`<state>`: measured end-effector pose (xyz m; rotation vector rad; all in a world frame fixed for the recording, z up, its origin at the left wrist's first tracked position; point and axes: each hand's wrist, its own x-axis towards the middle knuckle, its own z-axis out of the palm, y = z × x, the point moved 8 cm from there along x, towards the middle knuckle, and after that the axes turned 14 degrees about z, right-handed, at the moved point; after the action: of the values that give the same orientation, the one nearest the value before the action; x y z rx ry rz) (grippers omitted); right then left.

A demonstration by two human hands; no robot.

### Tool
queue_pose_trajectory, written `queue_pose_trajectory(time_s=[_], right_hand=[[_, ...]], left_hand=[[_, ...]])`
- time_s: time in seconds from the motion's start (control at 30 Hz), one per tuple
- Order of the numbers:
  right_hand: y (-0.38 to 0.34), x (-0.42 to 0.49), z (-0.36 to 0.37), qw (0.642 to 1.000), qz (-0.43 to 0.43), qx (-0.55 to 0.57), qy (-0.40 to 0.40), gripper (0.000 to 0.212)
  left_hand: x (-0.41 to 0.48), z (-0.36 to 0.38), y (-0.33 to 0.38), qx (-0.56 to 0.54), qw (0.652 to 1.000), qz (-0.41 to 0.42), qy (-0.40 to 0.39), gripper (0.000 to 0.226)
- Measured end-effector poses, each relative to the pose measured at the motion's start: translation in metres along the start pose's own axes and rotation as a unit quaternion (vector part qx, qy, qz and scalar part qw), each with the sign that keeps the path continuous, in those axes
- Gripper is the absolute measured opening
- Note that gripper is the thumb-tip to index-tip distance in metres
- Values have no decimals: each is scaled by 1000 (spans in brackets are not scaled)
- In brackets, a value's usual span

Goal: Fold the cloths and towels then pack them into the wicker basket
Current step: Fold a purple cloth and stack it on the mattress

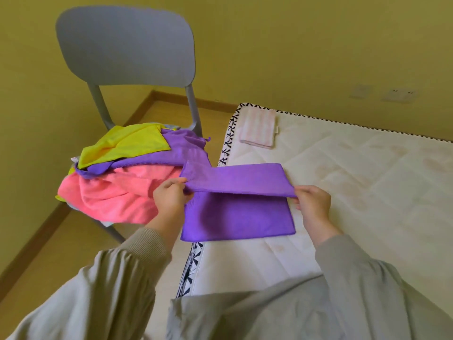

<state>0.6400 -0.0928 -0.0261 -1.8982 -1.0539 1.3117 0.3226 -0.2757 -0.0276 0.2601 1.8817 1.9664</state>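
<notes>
A purple cloth (237, 217) lies on the near left corner of the white mattress (355, 182), its far half lifted and doubled over towards me. My left hand (170, 195) pinches the raised flap's left corner, and my right hand (312, 201) pinches its right corner. A folded pink-striped towel (257, 128) rests at the mattress's far left corner. Unfolded cloths are heaped on the grey chair (125, 47): a yellow one (127, 143) on top, a purple one (181, 149) under it, a pink towel (117, 192) at the front. No wicker basket is in view.
The chair stands left of the mattress on a wooden floor (49, 256), close to the yellow wall (294, 45). Wall sockets (399, 94) sit low at the right. The mattress has a black-and-white patterned edge (226, 146).
</notes>
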Motion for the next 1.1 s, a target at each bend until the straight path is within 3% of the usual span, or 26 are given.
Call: queue_pose_trajectory(time_s=[0.07,0.17,0.3,0.37,0.47,0.53,0.6,0.67,0.8,0.87,0.93,1.1], right_hand=[[21,2,-4,992,50,-104,-44,16],[44,2,0,948,78,-294,-93,19],[35,5,7,913,-29,-406,-37,14],[37,3,6,911,-24,-409,-33,14],[57,4,1,919,49,-387,-59,18],[57,5,1,930,55,-359,-55,23],[55,5,4,938,55,-337,-62,29],[59,7,8,941,64,-325,-76,31],[49,8,11,963,75,-250,-70,21],[27,9,9,982,22,-185,-39,31],[2,5,2,993,-31,-117,-12,33],[-63,-16,-35,986,-139,-1,89,12]], left_hand=[[-14,-9,-17,58,998,-8,-27,33],[-24,-25,-40,162,985,-17,-60,36],[-29,-35,-37,194,978,49,-61,34],[-32,-37,-42,226,969,36,-93,31],[-37,-44,-72,304,937,-54,-162,17],[-35,-52,-84,335,922,-87,-170,10],[-33,-55,-97,310,924,-141,-173,39],[-33,-51,-102,250,938,-181,-158,44],[-29,-32,-81,180,963,-158,-126,13],[-32,-11,-65,124,971,-148,-141,17],[-25,12,-39,133,974,-84,-161,20],[-3,72,44,162,959,87,-215,37]])
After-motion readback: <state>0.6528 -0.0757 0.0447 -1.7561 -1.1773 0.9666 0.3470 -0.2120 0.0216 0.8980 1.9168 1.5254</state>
